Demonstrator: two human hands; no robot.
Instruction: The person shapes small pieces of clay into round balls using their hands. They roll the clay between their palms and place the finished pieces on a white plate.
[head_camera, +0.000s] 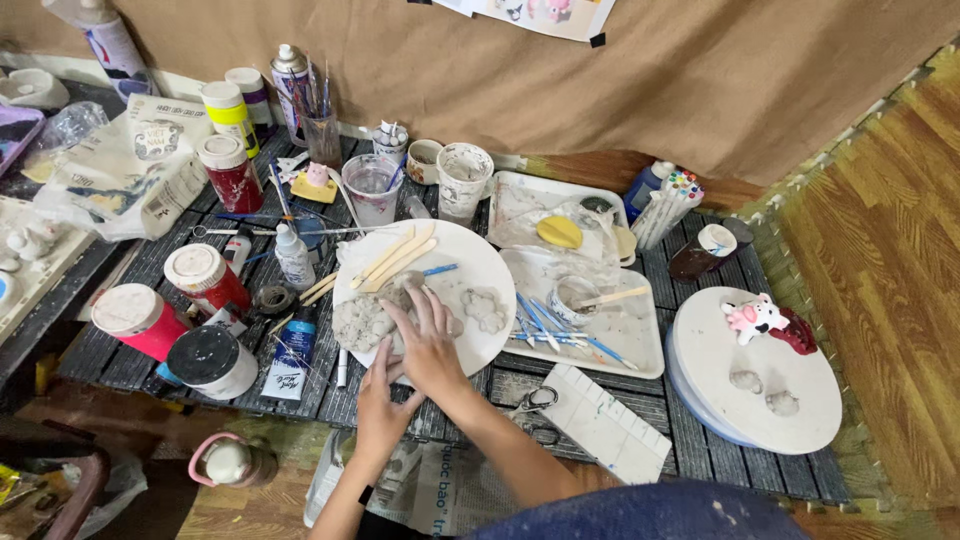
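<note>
Round white board (470, 265), desk (690, 440) centre. Grey clay lump (362, 320) at the board's 8 o'clock. Right hand (428, 340) released, palm flat, pressing the clay, apparently to flatten it. Left hand (383, 405) at 6 o'clock, fingers loose against the rim, seemingly steadying it. Wooden sticks (395, 258) at 11; tool tray (590, 320) at 3.

Your right hand (428, 345) presses flat on grey clay (365, 320) on the round white board (470, 270); your left hand (383, 410) rests below it, on the table (690, 440).
</note>
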